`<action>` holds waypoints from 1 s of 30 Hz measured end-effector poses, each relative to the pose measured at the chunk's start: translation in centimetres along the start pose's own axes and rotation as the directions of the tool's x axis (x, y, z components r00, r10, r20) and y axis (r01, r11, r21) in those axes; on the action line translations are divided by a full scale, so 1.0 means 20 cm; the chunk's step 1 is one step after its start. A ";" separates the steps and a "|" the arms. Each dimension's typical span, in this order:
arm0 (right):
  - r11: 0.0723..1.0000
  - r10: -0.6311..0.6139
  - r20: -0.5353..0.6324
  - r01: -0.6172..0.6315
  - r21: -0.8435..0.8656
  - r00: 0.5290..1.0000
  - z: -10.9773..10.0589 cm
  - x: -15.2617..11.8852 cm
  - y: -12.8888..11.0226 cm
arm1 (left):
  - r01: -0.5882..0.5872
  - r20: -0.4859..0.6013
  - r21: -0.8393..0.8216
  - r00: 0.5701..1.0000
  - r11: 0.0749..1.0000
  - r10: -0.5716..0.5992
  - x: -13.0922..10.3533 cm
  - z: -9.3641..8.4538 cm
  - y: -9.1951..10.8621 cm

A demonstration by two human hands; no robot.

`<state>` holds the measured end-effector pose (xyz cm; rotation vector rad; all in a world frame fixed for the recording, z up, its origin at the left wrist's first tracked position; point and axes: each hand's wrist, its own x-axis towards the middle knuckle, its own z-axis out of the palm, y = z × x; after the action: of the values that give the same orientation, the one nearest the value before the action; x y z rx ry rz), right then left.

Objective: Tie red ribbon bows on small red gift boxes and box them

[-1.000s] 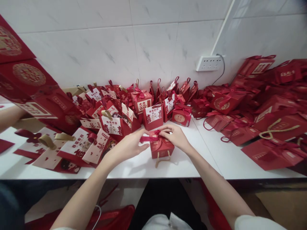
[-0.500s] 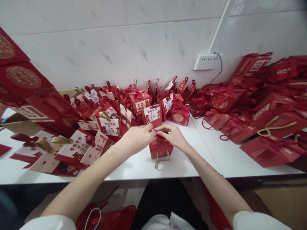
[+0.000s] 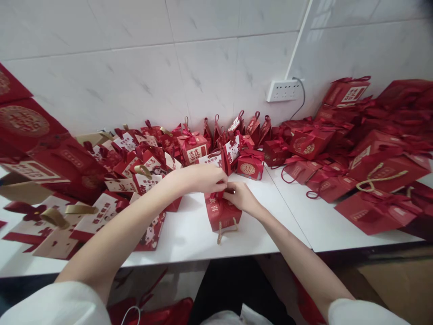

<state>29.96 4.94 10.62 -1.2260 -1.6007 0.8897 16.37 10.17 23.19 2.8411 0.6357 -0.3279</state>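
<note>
A small red gift box (image 3: 219, 217) stands on the white table in front of me, with a gold cord handle (image 3: 227, 232) hanging from its near side. Above its top my left hand (image 3: 209, 178) is closed, thumb and fingers pinching a red ribbon (image 3: 219, 195). At the box's upper right, my right hand (image 3: 241, 197) has its fingertips pressed together on the same ribbon. The fingers cover part of the ribbon, so its knot or loop cannot be made out. Just behind my left hand a white-and-red printed box is partly hidden.
Several red and white boxes with loop handles (image 3: 149, 180) crowd the left and back. Red ribboned boxes (image 3: 379, 210) pile up at right. Tall stacked red boxes (image 3: 30, 122) rise at far left. A power strip (image 3: 283, 91) is on the tiled wall.
My left hand has lifted slightly and turned over the box, pulling the ribbon up. My right hand has shifted a little down from it. The view has swung slightly.
</note>
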 end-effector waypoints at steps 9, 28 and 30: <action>0.995 -0.018 -0.012 0.019 0.099 1.000 0.01 0.01 0.02 | -0.018 -0.231 -0.367 0.970 0.930 -0.072 0.01 0.17 -0.14; 0.995 0.007 -0.293 0.022 0.098 0.956 0.09 -0.07 0.01 | -0.071 -0.571 -0.594 0.739 0.801 -0.358 -0.08 0.61 -0.06; 0.996 0.006 -0.313 0.023 0.088 0.950 0.09 -0.08 0.00 | -0.070 -0.569 -0.604 0.735 0.794 -0.368 -0.08 0.61 -0.03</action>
<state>28.46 3.37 9.57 -1.2268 -1.2974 0.7127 12.57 7.01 11.85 2.2111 0.9087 0.7972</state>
